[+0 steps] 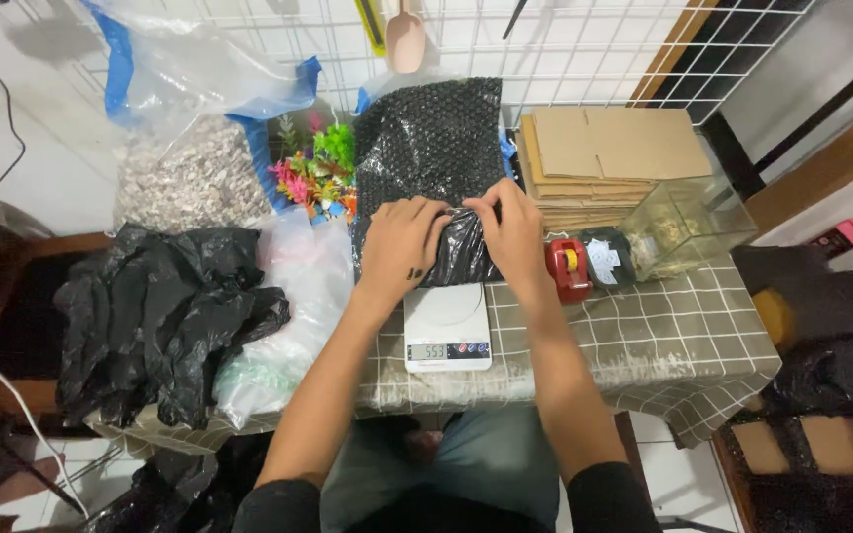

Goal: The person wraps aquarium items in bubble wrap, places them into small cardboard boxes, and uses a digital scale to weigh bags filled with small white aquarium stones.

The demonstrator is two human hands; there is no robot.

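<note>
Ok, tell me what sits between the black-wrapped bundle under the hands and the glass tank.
In the head view, a red tape dispenser sits between the black bundle and the glass tank, with a small dark packet beside it.

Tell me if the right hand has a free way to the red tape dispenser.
Probably yes. The right hand rests on the black bundle, and the red tape dispenser sits just beside it on the checked tablecloth, with nothing between them.

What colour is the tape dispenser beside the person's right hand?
Red, seen in the head view: the tape dispenser sits on the checked tablecloth.
</note>
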